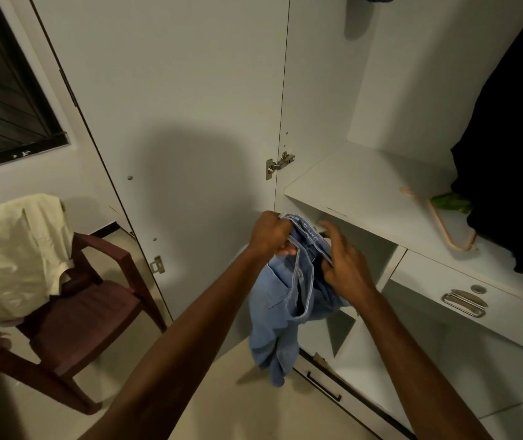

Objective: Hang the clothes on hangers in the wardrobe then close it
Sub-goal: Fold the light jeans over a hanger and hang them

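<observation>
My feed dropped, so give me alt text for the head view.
Both hands hold blue jeans at the waistband before an open white wardrobe; left hand grips it, right hand pinches it. A pale hanger lies on the shelf.

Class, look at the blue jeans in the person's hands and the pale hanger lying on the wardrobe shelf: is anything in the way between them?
Nothing visible blocks the way. The left hand grips the waistband of the blue jeans, and the right hand is at the waistband too. The pale hanger lies on the open shelf, beside the dark hanging clothes.
</observation>
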Demonstrator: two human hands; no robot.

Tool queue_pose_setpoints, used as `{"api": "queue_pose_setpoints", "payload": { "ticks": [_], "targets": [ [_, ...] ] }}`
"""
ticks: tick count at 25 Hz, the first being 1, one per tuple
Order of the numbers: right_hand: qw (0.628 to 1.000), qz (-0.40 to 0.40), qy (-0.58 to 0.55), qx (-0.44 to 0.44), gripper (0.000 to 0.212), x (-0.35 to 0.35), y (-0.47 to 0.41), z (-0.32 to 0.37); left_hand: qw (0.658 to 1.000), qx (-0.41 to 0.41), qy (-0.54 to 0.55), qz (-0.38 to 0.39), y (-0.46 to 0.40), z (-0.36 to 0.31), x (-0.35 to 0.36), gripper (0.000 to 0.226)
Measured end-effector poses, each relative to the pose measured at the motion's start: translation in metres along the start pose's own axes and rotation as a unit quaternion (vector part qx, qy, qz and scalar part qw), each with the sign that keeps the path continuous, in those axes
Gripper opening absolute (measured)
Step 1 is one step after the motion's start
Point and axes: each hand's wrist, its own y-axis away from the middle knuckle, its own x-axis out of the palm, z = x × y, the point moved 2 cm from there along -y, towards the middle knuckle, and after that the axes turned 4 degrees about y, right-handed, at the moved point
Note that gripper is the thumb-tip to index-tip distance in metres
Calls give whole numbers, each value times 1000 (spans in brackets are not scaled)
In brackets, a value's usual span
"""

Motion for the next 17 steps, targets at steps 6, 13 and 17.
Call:
{"api": "queue_pose_setpoints", "payload": {
  "ticks": [6,13,17],
  "targets": [
    [990,-62,-108,-59,23,-2,10,7,990,-27,128,-46,4,-19,11,18],
    [969,-91,-229,34,23,-26,4,1,980,-21,186,-69,7,-22,28,13],
    [986,-28,-145,72,41,-39,8,7,972,-19,227,-53,10,-28,40,12]
  ]
}}
